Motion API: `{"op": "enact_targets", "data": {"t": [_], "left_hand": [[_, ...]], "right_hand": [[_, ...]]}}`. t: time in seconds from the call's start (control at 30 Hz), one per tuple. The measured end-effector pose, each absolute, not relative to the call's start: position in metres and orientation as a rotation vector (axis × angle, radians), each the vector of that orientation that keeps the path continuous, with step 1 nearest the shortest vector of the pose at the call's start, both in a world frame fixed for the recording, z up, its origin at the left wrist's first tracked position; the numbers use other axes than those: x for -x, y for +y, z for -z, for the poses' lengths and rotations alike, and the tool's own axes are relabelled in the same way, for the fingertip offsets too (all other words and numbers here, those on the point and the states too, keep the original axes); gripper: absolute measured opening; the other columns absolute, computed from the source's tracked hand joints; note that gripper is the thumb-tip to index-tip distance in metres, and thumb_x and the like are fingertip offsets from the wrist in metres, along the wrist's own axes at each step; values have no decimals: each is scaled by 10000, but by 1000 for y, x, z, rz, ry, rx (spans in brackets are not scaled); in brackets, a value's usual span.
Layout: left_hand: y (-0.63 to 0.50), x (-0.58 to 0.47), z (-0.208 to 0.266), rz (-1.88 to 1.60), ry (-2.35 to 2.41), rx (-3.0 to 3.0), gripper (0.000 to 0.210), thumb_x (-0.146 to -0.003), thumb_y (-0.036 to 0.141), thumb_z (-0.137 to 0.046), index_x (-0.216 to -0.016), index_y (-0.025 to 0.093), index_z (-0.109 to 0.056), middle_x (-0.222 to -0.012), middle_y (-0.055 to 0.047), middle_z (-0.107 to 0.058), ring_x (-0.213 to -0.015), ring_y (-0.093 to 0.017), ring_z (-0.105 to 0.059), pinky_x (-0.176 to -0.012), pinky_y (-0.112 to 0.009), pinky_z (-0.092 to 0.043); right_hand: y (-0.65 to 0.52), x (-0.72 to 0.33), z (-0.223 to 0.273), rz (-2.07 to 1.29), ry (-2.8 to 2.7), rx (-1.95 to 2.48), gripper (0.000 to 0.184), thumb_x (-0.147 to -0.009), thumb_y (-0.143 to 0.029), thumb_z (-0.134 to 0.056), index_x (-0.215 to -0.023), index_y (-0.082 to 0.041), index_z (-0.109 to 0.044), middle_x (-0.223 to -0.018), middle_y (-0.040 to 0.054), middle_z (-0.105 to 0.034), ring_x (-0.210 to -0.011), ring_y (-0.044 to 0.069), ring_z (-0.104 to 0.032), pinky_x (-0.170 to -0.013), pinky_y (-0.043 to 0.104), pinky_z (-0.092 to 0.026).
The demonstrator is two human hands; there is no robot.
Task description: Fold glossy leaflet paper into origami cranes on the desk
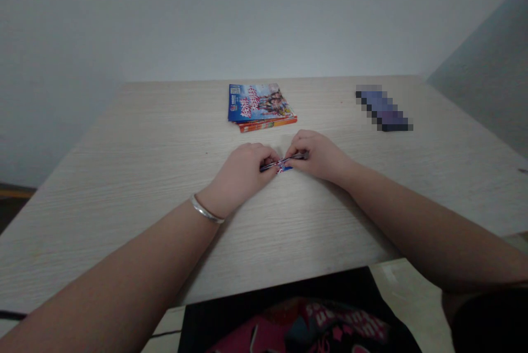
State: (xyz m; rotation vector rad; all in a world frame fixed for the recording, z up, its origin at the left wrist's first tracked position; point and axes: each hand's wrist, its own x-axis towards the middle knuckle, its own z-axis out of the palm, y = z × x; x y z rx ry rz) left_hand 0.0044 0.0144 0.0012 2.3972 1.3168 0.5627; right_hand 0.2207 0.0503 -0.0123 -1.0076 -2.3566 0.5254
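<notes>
2 bare hands meet near the middle of the pale, wood-grained worktop, both on 1 small folded piece of printed paper. The left hand pinches its left end between thumb and fingers; the right hand pinches the other end the same way, its fingers curled in. The paper lies low between the fingertips, a narrow strip with a blue, white and red part showing below it; most of it is hidden by the fingers, so the exact fold cannot be told.

A silver bracelet circles the left wrist. Beyond the hands, well apart from them, lies a small stack of printed booklets, the top cover blue with pictured figures and white and red lettering, orange edges jutting out beneath. Farther right, near the back edge, rests a dark, pixelated object, its details masked. A plain pale wall stands behind. At the near edge, dark clothing with pink patterns shows below.
</notes>
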Motion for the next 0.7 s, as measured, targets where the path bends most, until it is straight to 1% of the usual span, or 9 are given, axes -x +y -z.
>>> {"op": "enact_targets", "data": {"t": [0.1, 0.2, 0.33, 0.43, 0.57, 0.7], "left_hand": [[15, -3, 1, -545, 1336, -2549, 102, -894, 224, -687, -911, 153, -757, -859, -66, -699, -835, -227, -612, -779, -357, -458], [16, -1, 2, -512, 1365, -2593, 127, -917, 224, -660, -914, 139, -755, -890, -85, -707, -884, -254, -633, -833, -388, -486], [17, 0, 2, -471, 1394, -2625, 140, -934, 193, -618, -926, 120, -738, -909, -100, -703, -912, -268, -640, -854, -398, -504], [17, 0, 1, -439, 1432, -2650, 158, -944, 168, -577, -924, 112, -723, -910, -107, -697, -911, -269, -639, -857, -402, -510], [16, -1, 0, -400, 1456, -2706, 194, -957, 153, -526, -924, 116, -714, -922, -113, -689, -920, -271, -637, -860, -406, -512], [16, 0, 1, -387, 1412, -2789, 188, -959, 178, -538, -935, 130, -718, -927, -107, -689, -899, -262, -624, -835, -397, -507]], "right_hand": [[49, -218, 13, -444, -2430, 982, 69, -821, -239, -787, -801, -177, -767, -776, 37, -707, -781, 179, -626, -777, 315, -451], [45, -216, 10, -395, -2504, 1010, 122, -859, -297, -748, -859, -176, -764, -820, 57, -723, -831, 205, -630, -813, 336, -447], [40, -215, 7, -392, -2493, 1100, 162, -833, -228, -716, -984, -172, -732, -865, 50, -716, -801, 187, -600, -760, 305, -424], [39, -215, 7, -374, -2497, 1127, 153, -824, -196, -696, -974, -177, -716, -871, 43, -707, -779, 174, -581, -741, 292, -409], [39, -212, 7, -338, -2518, 1155, 132, -846, -199, -669, -960, -172, -729, -873, 56, -707, -803, 183, -591, -770, 299, -420], [38, -206, 6, -328, -2502, 1230, 128, -850, -221, -660, -928, -166, -746, -864, 68, -708, -804, 192, -599, -759, 305, -422]]}}
